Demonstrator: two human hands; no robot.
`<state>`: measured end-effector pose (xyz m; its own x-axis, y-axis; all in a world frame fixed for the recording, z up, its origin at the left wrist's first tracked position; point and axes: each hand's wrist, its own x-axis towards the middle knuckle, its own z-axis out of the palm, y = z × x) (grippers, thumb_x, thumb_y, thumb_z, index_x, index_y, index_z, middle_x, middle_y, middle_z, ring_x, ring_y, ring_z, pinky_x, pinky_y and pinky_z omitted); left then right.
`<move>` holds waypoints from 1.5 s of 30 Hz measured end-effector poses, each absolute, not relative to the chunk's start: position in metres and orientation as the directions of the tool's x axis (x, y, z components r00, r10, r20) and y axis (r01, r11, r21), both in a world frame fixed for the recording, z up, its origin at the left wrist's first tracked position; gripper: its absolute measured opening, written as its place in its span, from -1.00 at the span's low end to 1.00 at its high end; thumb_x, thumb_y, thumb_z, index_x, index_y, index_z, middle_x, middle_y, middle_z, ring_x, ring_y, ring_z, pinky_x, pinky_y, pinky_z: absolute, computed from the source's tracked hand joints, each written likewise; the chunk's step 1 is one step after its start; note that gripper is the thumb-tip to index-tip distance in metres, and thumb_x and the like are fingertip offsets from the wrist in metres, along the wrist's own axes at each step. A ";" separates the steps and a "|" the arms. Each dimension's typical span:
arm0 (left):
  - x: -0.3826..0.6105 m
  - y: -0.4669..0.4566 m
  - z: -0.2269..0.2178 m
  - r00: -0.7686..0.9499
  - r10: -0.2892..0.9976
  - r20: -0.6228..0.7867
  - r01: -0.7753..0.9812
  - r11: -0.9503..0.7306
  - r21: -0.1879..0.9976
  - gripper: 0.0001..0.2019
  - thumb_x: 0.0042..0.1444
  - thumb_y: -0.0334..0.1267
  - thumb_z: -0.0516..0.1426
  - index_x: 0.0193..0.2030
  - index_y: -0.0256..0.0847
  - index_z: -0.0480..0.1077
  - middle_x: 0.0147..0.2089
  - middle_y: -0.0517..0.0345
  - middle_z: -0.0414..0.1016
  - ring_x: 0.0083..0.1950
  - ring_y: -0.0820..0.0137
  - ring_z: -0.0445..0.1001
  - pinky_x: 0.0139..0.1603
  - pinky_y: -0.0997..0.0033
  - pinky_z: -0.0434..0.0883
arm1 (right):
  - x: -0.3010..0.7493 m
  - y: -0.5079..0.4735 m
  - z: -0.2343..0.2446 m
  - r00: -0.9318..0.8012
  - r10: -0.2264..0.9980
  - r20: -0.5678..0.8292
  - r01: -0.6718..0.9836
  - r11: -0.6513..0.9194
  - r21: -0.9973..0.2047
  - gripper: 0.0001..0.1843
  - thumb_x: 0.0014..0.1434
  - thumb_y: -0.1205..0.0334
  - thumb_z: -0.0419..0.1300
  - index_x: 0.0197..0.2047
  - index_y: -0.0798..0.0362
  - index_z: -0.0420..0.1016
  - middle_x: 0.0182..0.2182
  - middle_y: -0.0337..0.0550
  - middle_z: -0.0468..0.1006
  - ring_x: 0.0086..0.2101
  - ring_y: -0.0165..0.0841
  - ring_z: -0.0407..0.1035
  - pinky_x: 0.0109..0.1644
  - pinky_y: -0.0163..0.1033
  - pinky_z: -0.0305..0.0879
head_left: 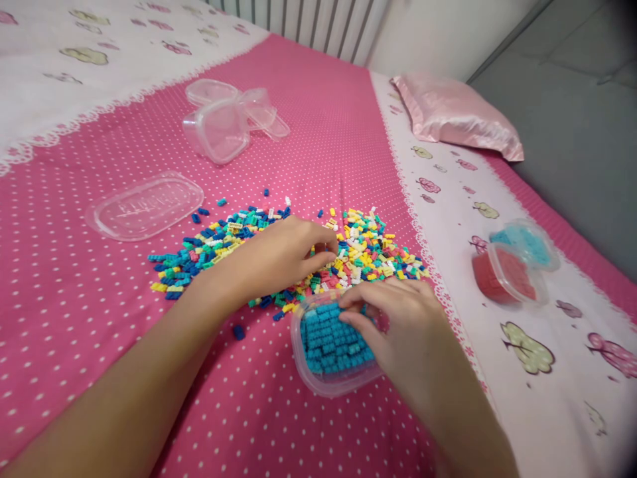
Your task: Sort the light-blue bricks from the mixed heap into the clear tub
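Observation:
My left hand (pixel 293 249) hovers low over a pile of small toy bricks (pixel 365 249) in yellow, green, white, blue and red. Its fingers curl down together near the thumb, and whatever they hold is hidden. A clear plastic tub (pixel 318 388) stands in front of the pile, packed with neat rows of blue bricks (pixel 331 342). At the tub's right side is my right hand (pixel 398 325), its thumb and forefinger bent close together over the blue bricks. Any brick between those fingertips is too small to make out.
A clear lid (pixel 149 204) lies left of the pile. Farther back are empty clear tubs (pixel 223 129). On the right stand a tub of red bricks (pixel 497 275) and a tub of light-blue bricks (pixel 530 245). A pink pillow (pixel 458 116) rests by the grey wall.

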<state>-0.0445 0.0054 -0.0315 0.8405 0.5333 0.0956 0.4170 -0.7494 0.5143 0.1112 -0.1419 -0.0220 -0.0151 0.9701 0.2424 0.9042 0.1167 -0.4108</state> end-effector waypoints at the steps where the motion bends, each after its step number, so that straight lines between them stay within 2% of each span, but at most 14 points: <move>1: -0.045 0.005 -0.031 0.840 0.535 0.093 0.421 -0.750 0.511 -0.78 0.31 -0.20 0.06 -0.15 -0.17 0.53 -0.25 0.19 0.57 -0.29 0.48 0.43 -0.28 0.45 0.16 | 0.117 -0.142 -0.018 -0.013 0.971 0.237 0.886 0.121 -0.448 -0.81 0.10 0.44 0.38 -0.36 -0.07 0.55 -0.42 -0.43 0.62 -0.36 -0.36 0.45 -0.14 -0.15 0.16; 3: -0.045 0.005 -0.030 0.840 0.535 0.090 0.420 -0.746 0.516 -0.78 0.32 -0.19 0.06 -0.15 -0.16 0.53 -0.26 0.20 0.58 -0.29 0.48 0.44 -0.28 0.45 0.16 | 0.137 -0.143 -0.012 0.028 0.974 0.227 0.836 0.101 -0.540 -0.87 0.15 0.36 0.35 -0.32 -0.10 0.58 -0.39 -0.42 0.64 -0.36 -0.38 0.48 -0.18 -0.20 0.23; 5: -0.045 0.005 -0.029 0.841 0.534 0.091 0.415 -0.743 0.525 -0.76 0.33 -0.16 0.05 -0.15 -0.14 0.53 -0.25 0.21 0.58 -0.29 0.47 0.45 -0.27 0.45 0.18 | 0.163 -0.142 -0.009 0.150 0.957 0.250 0.806 0.028 -0.591 -0.96 0.19 0.24 0.32 -0.30 -0.11 0.60 -0.37 -0.37 0.65 -0.33 -0.36 0.50 -0.20 -0.23 0.29; 7: -0.045 0.007 -0.028 0.840 0.536 0.089 0.417 -0.741 0.527 -0.75 0.33 -0.13 0.04 -0.16 -0.13 0.54 -0.27 0.23 0.58 -0.30 0.48 0.45 -0.27 0.45 0.18 | 0.190 -0.139 -0.011 0.287 0.914 0.286 0.808 -0.071 -0.584 -0.93 0.20 0.16 0.30 -0.29 -0.07 0.62 -0.35 -0.28 0.66 -0.32 -0.33 0.49 -0.19 -0.21 0.32; 9: -0.044 0.009 -0.028 0.838 0.540 0.084 0.424 -0.739 0.524 -0.73 0.32 -0.10 0.04 -0.17 -0.12 0.54 -0.29 0.24 0.58 -0.32 0.48 0.45 -0.28 0.45 0.19 | 0.213 -0.135 -0.019 0.352 0.911 0.216 0.800 -0.173 -0.575 -0.89 0.19 0.19 0.28 -0.25 -0.02 0.63 -0.29 -0.19 0.68 -0.28 -0.30 0.50 -0.11 -0.17 0.35; 14: -0.041 0.014 -0.030 0.834 0.546 0.086 0.425 -0.733 0.531 -0.66 0.29 -0.01 0.02 -0.18 -0.13 0.55 -0.26 0.19 0.60 -0.30 0.43 0.49 -0.26 0.44 0.26 | 0.234 -0.121 -0.045 0.339 0.936 0.095 0.810 -0.239 -0.536 -0.86 0.12 0.36 0.30 -0.23 0.02 0.65 -0.32 -0.17 0.66 -0.33 -0.32 0.50 -0.16 -0.20 0.36; 22: -0.043 0.019 -0.032 0.817 0.576 0.034 0.472 -0.700 0.536 -0.61 0.26 0.10 0.02 -0.11 -0.08 0.55 -0.12 0.18 0.63 -0.18 0.34 0.54 -0.19 0.41 0.35 | 0.239 -0.115 -0.060 0.331 0.940 0.078 0.853 -0.263 -0.451 -0.63 0.02 0.58 0.23 -0.21 -0.05 0.65 -0.28 -0.18 0.56 -0.26 -0.32 0.44 -0.11 -0.19 0.32; 26: -0.042 0.020 -0.029 0.809 0.588 -0.018 0.510 -0.685 0.521 -0.59 0.27 0.12 -0.01 -0.08 -0.07 0.54 -0.09 0.18 0.63 -0.16 0.31 0.55 -0.17 0.38 0.35 | 0.241 -0.115 -0.058 0.337 0.938 0.082 0.853 -0.267 -0.449 -0.66 0.03 0.56 0.27 -0.20 -0.04 0.63 -0.30 -0.20 0.54 -0.28 -0.33 0.43 -0.14 -0.21 0.32; 31: -0.038 0.015 -0.019 0.813 0.578 -0.064 0.522 -0.677 0.519 -0.55 0.27 0.12 -0.03 -0.04 -0.09 0.54 -0.05 0.13 0.63 -0.11 0.27 0.54 -0.09 0.32 0.37 | 0.233 -0.112 -0.053 0.295 0.950 0.105 0.862 -0.218 -0.458 -0.66 0.14 0.52 0.25 -0.09 -0.03 0.62 -0.17 -0.13 0.53 -0.17 -0.34 0.44 -0.02 -0.19 0.31; 34: -0.037 0.013 -0.016 0.811 0.579 -0.082 0.533 -0.674 0.511 -0.55 0.27 0.12 -0.03 -0.04 -0.10 0.54 -0.04 0.11 0.63 -0.08 0.24 0.55 -0.06 0.28 0.37 | 0.225 -0.109 -0.050 0.260 0.960 0.105 0.872 -0.186 -0.453 -0.67 0.22 0.50 0.18 -0.05 -0.03 0.61 -0.14 -0.11 0.55 -0.13 -0.33 0.44 0.03 -0.16 0.28; 36: -0.036 0.014 -0.016 0.807 0.586 -0.075 0.536 -0.674 0.508 -0.54 0.24 0.13 -0.02 -0.06 -0.10 0.55 -0.05 0.09 0.63 -0.10 0.22 0.55 -0.07 0.27 0.38 | 0.220 -0.106 -0.049 0.246 0.964 0.101 0.877 -0.177 -0.446 -0.71 0.24 0.45 0.22 -0.05 -0.04 0.61 -0.14 -0.11 0.56 -0.13 -0.31 0.44 0.04 -0.13 0.27; 40: -0.037 0.016 -0.019 0.798 0.600 -0.054 0.537 -0.667 0.517 -0.52 0.19 0.19 0.00 -0.08 -0.08 0.56 -0.08 0.08 0.64 -0.14 0.19 0.56 -0.14 0.29 0.39 | 0.217 -0.104 -0.050 0.248 0.964 0.094 0.882 -0.184 -0.434 -0.83 0.19 0.37 0.32 -0.14 -0.02 0.62 -0.17 -0.12 0.58 -0.16 -0.29 0.44 0.01 -0.12 0.25; 45: -0.038 0.013 -0.017 0.801 0.592 -0.089 0.551 -0.671 0.496 -0.54 0.27 0.14 -0.03 -0.04 -0.09 0.53 -0.01 0.12 0.62 -0.08 0.20 0.55 -0.07 0.27 0.37 | 0.220 -0.104 -0.053 0.274 0.957 0.092 0.866 -0.204 -0.457 -0.84 0.14 0.43 0.32 -0.23 -0.02 0.59 -0.27 -0.20 0.59 -0.24 -0.36 0.46 -0.11 -0.24 0.26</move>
